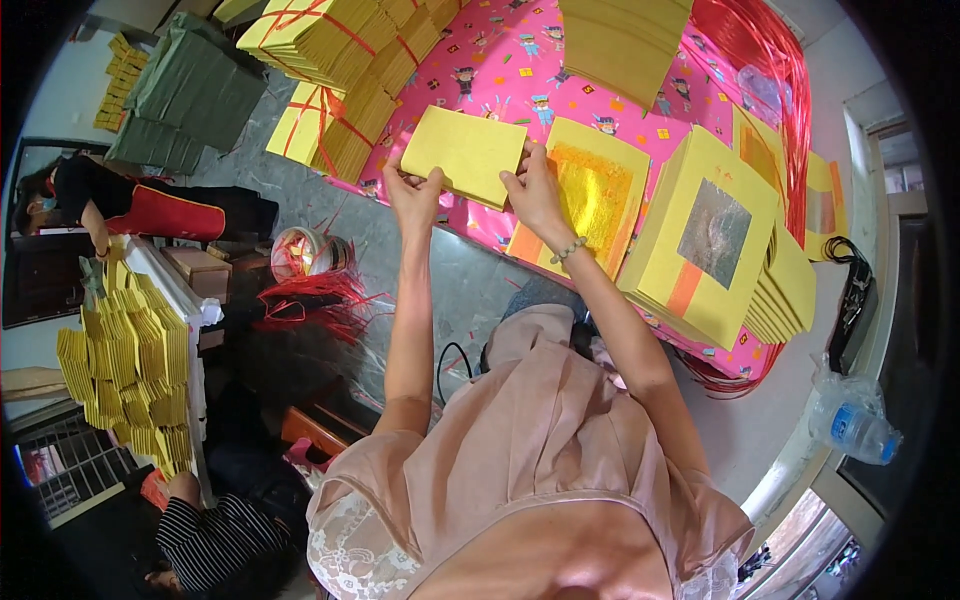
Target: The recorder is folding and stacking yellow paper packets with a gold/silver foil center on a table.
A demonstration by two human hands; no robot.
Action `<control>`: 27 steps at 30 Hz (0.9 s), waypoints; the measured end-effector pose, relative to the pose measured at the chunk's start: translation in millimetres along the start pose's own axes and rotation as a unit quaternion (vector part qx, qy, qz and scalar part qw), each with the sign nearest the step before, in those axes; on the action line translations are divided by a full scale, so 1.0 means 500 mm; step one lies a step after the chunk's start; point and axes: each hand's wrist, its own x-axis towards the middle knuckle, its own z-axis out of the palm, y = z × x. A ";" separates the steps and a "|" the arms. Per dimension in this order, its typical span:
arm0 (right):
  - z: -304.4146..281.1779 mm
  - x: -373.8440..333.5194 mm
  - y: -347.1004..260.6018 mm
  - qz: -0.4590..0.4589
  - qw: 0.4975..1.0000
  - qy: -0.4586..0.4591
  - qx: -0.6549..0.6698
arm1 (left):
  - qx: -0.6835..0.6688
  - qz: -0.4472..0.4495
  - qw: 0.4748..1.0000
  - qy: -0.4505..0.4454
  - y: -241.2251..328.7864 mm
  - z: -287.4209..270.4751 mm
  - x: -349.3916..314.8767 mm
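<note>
A thin stack of yellow paper [466, 150] is held level between my two hands over the near edge of a table. My left hand [412, 195] grips its left end, thumb on top and fingers at the side. My right hand [535, 198], with a beaded bracelet at the wrist, holds the right end the same way. Right beside that hand lies yellow paper with a shiny gold and orange patch [590, 190]. Further right stands a thick stack of yellow paper [660, 225] whose top sheet bears a silver square and an orange stripe.
Bundles of yellow paper tied with red strips [335, 120] stand on the pink patterned tablecloth [490, 75]. Red plastic strips [795, 100] hang at the right. A bucket [305, 255] is on the floor. Two people work by a side table of folded yellow paper [140, 360] at left.
</note>
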 end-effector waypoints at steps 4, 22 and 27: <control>0.005 0.000 0.004 -0.038 0.998 0.014 -0.055 | 0.066 0.052 0.996 0.005 -0.003 0.002 0.000; -0.030 -0.014 -0.062 -0.065 0.988 0.007 -0.139 | 0.356 0.274 0.885 -0.126 0.007 0.038 -0.030; -0.077 -0.064 -0.066 -0.117 0.990 0.034 -0.067 | 0.402 0.277 0.863 -0.129 0.001 0.043 -0.034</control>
